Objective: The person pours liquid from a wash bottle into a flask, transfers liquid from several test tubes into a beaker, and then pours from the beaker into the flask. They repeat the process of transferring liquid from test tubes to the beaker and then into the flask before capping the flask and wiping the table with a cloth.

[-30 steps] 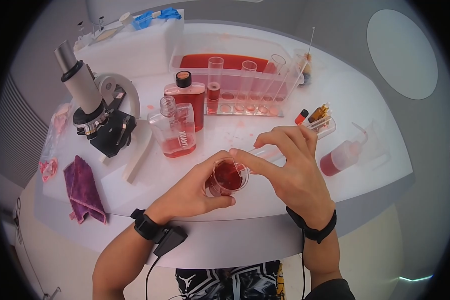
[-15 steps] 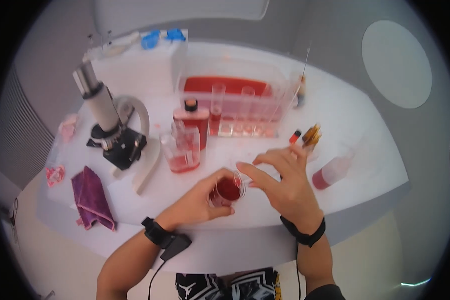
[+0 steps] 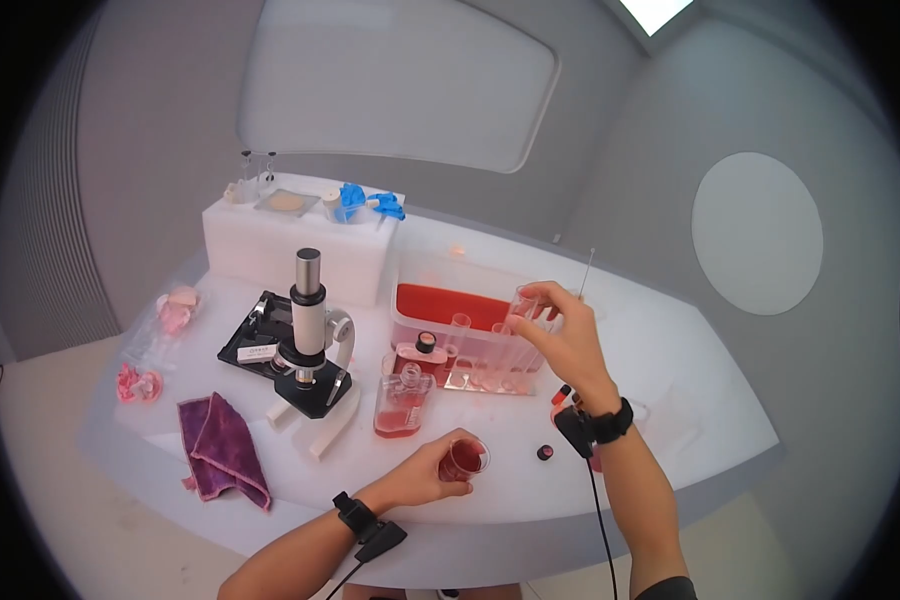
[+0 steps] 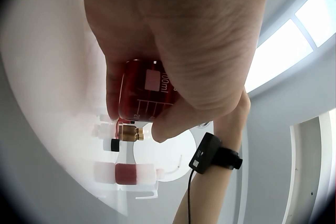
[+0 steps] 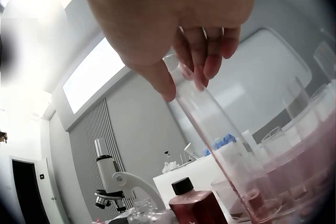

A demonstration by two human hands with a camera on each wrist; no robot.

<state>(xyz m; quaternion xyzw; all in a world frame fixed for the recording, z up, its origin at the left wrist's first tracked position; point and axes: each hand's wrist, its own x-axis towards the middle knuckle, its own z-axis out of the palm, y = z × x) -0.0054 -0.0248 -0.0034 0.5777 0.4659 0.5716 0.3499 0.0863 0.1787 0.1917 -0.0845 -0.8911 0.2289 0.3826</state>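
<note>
My left hand [image 3: 415, 478] holds a small glass beaker [image 3: 466, 462] of dark red liquid near the table's front. In the left wrist view, thumb and fingers wrap the beaker [image 4: 149, 90], and "100ml" shows on its side. Farther back, my right hand [image 3: 573, 335] pinches the upper end of a clear test tube [image 3: 523, 303] between thumb and fingers. The right wrist view shows this tube [image 5: 212, 121] slanting down, its lower end among the other tubes at the rack [image 3: 490, 386]. A little red shows low in that tube.
Behind the rack stands a plastic tub [image 3: 420, 327] of red liquid. Left of it are a capped red bottle [image 3: 407, 355], an uncapped flat bottle [image 3: 402, 405] and a microscope [image 3: 310, 330]. A purple cloth [image 3: 220, 450] and a small black cap [image 3: 545, 452] lie on the table.
My right hand has moved from beside the beaker back to the rack, bringing the test tube from lying slanted to more upright. My left hand still holds the beaker. The head view has tilted up.
</note>
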